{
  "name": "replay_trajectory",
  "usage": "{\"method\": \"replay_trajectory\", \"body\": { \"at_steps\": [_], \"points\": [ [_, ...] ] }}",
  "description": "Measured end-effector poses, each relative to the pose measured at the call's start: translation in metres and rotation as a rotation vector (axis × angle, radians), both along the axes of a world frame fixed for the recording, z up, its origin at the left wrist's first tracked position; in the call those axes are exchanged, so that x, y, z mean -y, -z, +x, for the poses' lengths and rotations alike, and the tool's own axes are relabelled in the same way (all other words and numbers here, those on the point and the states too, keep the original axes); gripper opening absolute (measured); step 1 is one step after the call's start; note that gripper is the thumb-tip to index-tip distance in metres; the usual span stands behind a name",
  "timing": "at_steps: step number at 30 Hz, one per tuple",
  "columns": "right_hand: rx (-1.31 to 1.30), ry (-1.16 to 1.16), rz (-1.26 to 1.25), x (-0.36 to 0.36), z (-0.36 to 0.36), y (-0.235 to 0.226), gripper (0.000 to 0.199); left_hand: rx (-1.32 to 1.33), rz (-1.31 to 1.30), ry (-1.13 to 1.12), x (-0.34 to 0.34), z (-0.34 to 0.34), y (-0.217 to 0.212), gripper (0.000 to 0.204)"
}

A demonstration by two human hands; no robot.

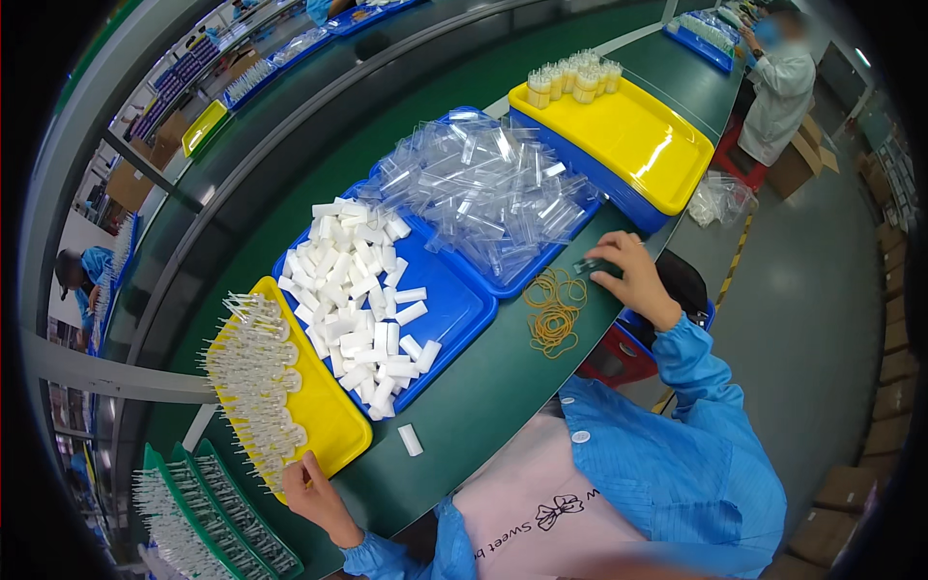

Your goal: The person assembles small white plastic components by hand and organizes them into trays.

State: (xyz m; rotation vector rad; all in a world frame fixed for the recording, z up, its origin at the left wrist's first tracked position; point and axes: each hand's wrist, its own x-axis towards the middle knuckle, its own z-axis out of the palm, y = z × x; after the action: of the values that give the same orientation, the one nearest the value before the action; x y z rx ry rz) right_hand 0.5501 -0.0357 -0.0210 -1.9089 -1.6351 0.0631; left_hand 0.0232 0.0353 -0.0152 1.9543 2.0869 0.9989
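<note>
At the lower left, my left hand (317,498) is at the near corner of a yellow tray (340,440). Its fingers are bent together beside the rows of thin white sticks (256,377) lying there; whatever they pinch is too small to make out. My right hand (633,278) is over the green table's near edge, with a small clear plastic piece (584,266) between thumb and forefinger. Just left of it lies a loose pile of tan rubber bands (555,314). One white block (411,440) rests alone on the table between my hands.
A blue tray (445,309) holds many white blocks (353,280); the adjoining blue tray (512,285) is heaped with clear plastic sleeves (474,174). Beyond, a yellow tray (638,145) carries banded bundles (570,77). Green racks (198,517) stand lower left. A co-worker (778,87) stands far right.
</note>
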Motion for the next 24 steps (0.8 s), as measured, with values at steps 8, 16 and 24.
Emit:
{"method": "replay_trajectory", "body": {
  "at_steps": [8, 16, 24],
  "points": [
    [-0.453, 0.021, 0.203, -0.004, -0.004, 0.014, 0.021, -0.344, 0.014, -0.083, -0.007, -0.010, -0.010, 0.032],
    [-0.755, 0.074, 0.108, 0.002, -0.011, -0.001, 0.025, -0.491, -0.073, -0.215, -0.001, -0.025, -0.035, 0.014],
    [-0.783, 0.103, 0.210, -0.007, -0.012, 0.017, 0.017, 0.555, 0.198, -0.018, 0.036, -0.001, -0.059, 0.030]
  ]
}}
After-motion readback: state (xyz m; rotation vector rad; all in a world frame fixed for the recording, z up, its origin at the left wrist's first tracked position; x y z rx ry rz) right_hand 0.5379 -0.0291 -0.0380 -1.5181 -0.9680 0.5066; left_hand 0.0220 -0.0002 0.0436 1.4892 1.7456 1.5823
